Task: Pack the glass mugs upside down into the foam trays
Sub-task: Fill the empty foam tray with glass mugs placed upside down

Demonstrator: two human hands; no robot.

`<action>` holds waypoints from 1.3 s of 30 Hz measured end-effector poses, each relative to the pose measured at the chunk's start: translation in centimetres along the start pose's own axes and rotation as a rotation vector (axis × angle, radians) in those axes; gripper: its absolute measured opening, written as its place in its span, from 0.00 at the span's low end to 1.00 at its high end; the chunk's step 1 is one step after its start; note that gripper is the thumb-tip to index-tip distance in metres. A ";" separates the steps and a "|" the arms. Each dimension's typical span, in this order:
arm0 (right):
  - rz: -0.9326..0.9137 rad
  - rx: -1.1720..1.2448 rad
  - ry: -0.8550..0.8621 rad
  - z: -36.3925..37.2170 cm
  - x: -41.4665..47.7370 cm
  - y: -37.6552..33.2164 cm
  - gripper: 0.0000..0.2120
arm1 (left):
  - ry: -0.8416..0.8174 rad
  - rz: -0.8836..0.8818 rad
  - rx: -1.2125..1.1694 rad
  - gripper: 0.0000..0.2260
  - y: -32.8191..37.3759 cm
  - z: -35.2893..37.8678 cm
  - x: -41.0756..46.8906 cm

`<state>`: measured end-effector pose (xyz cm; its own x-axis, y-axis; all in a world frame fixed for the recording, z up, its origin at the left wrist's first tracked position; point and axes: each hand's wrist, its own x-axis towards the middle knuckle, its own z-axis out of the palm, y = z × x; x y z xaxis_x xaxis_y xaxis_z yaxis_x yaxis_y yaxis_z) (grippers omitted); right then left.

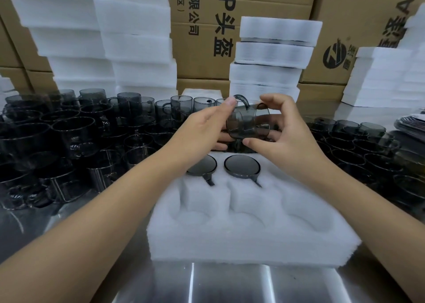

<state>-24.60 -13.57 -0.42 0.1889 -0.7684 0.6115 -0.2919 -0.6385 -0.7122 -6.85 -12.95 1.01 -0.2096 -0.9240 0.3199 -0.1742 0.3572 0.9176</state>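
Two hands hold one smoky mug (pixel 248 121) above the tray's (pixel 253 240) far end; it lies on its side, axis left to right, mouth toward the left hand (pixel 202 130), handle up; the right hand (pixel 292 130) curls round its base, the left grips its mouth end; two inverted mugs (pixel 242 165) sit side by side in the tray, handles pointing nearer, three near pockets unfilled; cartons (pixel 202 49) behind read "有限公司" and "头盔"; loose mugs (pixel 69 130) crowd both sides.
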 end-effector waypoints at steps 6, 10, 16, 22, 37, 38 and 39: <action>-0.110 -0.187 -0.009 0.0 -0.1 0.0 0.32 | -0.015 -0.106 -0.081 0.22 0.0 -0.2 0.0; -0.160 -0.271 -0.021 -0.1 -0.3 -0.3 0.34 | -0.004 -0.087 -0.102 0.17 -0.1 -0.3 -0.1; -0.178 -0.310 -0.061 -0.2 -0.3 -0.3 0.33 | 0.020 -0.105 -0.183 0.13 -0.2 -0.3 0.1; -0.120 -0.274 -0.056 -0.1 -0.3 0.0 0.32 | 0.024 -0.090 -0.238 0.09 -0.5 -0.4 0.2; -0.029 -0.346 -0.021 -0.2 -0.4 -0.3 0.41 | -0.093 0.042 -0.226 0.16 -0.8 -0.4 -0.2; -0.028 -0.346 -0.016 -0.2 -0.4 -0.3 0.41 | -0.090 0.045 -0.216 0.17 -0.8 -0.4 -0.2; -0.026 -0.343 -0.012 -0.3 -0.3 -0.2 0.41 | -0.089 0.049 -0.208 0.17 -0.8 -0.4 -0.2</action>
<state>-24.84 -13.13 -0.37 0.2107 -0.7538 0.6224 -0.5848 -0.6074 -0.5377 -6.25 -13.15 0.28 -0.2989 -0.8873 0.3513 0.0384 0.3567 0.9334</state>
